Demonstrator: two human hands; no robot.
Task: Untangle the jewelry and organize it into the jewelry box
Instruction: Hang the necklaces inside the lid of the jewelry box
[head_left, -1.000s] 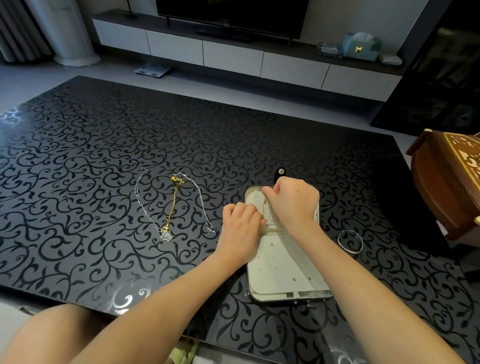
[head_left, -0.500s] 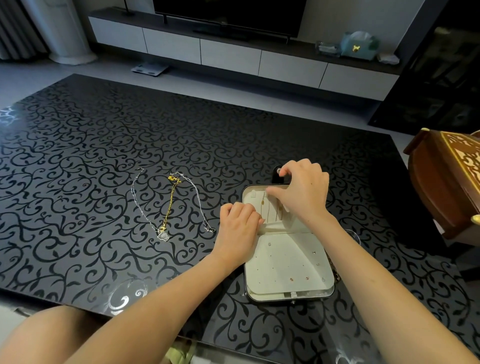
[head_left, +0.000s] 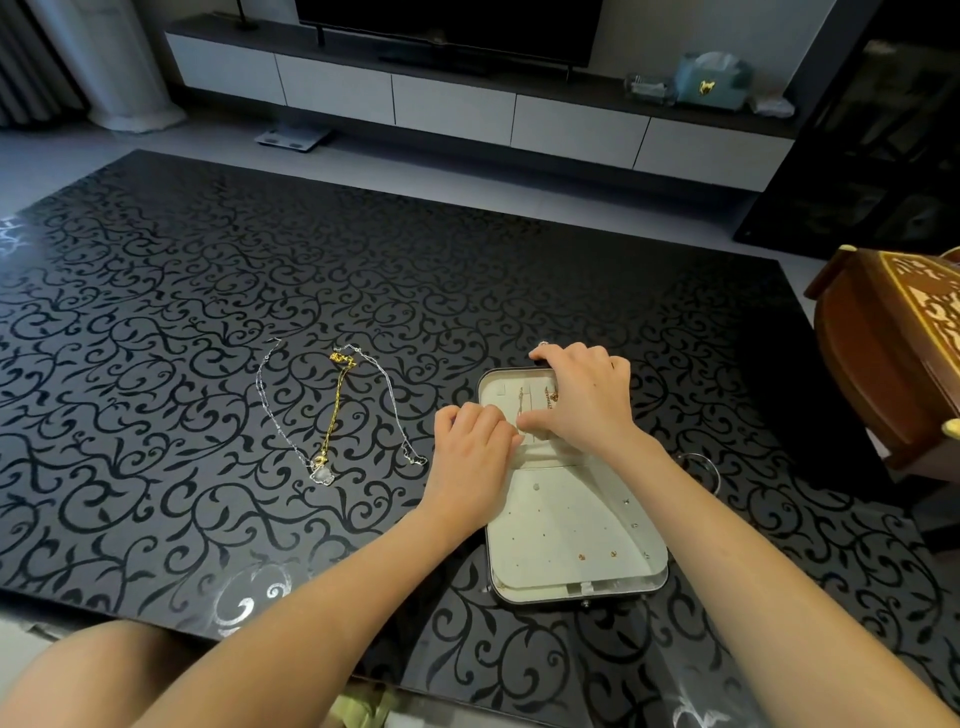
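Note:
The open jewelry box (head_left: 571, 525) lies on the black patterned table (head_left: 208, 291), cream lining up, with small studs on its near half and thin chains on its far half. My right hand (head_left: 582, 400) covers the far half, its fingers curled over the far rim and its thumb on the lining. My left hand (head_left: 470, 452) sits at the box's left rim by the fold, fingers curled onto the edge. Left of the box lie a silver necklace (head_left: 270, 410) and a gold chain (head_left: 337, 400), crossed together, with a pale pendant (head_left: 321, 473) at their near end.
A metal ring (head_left: 704, 467) shows on the table right of the box, partly behind my right forearm. A brown wooden cabinet (head_left: 893, 353) stands at the table's right edge. A low TV unit (head_left: 452, 104) runs along the far wall.
My right hand has slid from the middle of the far half up to its far rim, and its fingers now hook over that edge. My left hand has stayed at the left rim.

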